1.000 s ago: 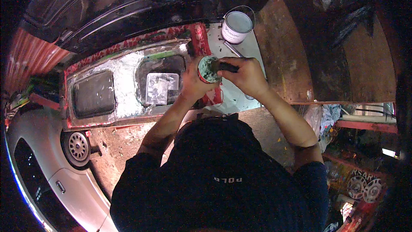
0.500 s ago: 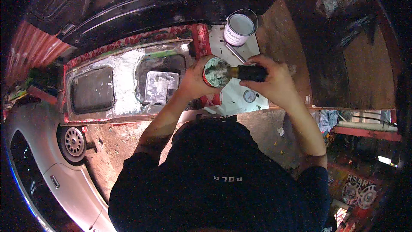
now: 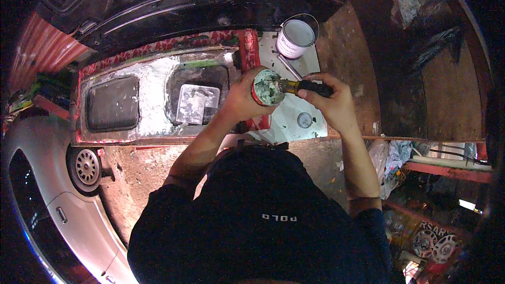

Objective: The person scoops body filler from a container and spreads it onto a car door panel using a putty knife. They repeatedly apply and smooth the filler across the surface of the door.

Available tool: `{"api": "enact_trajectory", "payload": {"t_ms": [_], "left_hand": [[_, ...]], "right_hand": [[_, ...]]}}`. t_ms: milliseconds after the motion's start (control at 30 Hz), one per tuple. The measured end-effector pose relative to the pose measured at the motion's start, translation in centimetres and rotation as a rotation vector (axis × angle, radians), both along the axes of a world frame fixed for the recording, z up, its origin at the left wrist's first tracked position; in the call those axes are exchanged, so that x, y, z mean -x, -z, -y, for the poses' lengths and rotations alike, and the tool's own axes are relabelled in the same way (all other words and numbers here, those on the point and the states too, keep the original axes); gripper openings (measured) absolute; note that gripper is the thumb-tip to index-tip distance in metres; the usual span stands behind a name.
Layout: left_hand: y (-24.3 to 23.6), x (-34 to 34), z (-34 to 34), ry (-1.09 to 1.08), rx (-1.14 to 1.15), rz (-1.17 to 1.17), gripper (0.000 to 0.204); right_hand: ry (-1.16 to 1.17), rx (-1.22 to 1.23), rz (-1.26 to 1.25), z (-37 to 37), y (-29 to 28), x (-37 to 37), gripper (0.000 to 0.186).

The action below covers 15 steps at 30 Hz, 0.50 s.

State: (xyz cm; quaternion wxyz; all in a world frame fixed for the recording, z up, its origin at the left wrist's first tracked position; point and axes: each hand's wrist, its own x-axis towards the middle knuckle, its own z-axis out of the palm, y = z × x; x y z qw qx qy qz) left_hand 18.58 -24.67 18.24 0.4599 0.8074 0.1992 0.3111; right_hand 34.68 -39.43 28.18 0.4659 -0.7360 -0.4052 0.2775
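Observation:
My left hand (image 3: 242, 97) is wrapped round a small red can (image 3: 268, 87) with pale green paste inside, its opening tilted up toward the camera. My right hand (image 3: 330, 100) grips a black-handled tool (image 3: 323, 89) with a brass-coloured neck, whose far end is in the can. Below the tool a round grey lid (image 3: 304, 120) lies on a white sheet (image 3: 294, 131). A metal cylinder (image 3: 286, 63) lies behind the can, near a white pail (image 3: 294, 39) with a wire handle.
A panel smeared with white filler (image 3: 153, 100) rests on red patterned fabric, carrying a square plastic plate (image 3: 187, 105). Dark vehicle bodywork (image 3: 173, 5) arches behind it. Brown boards (image 3: 357, 73) stand at right, a silver car (image 3: 52, 179) at lower left, wheel covers (image 3: 442, 247) at lower right.
My right hand has shifted rightward along with the tool, showing more of its handle and the lid underneath. My left hand and can have moved a little to the right.

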Motion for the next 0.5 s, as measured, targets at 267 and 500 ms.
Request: {"api": "enact_trajectory", "payload": {"t_ms": [267, 500], "left_hand": [[0.0, -0.4, -1.5, -0.056, 0.042, -0.014, 0.081], [1.2, -1.0, -1.7, -0.036, 0.127, 0.098, 0.076]], "right_hand": [[-0.054, 0.003, 0.224, 0.6, -0.1, -0.5, 0.032], [-0.133, -0.037, 0.489, 0.9, -2.7, -0.5, 0.035]]}}
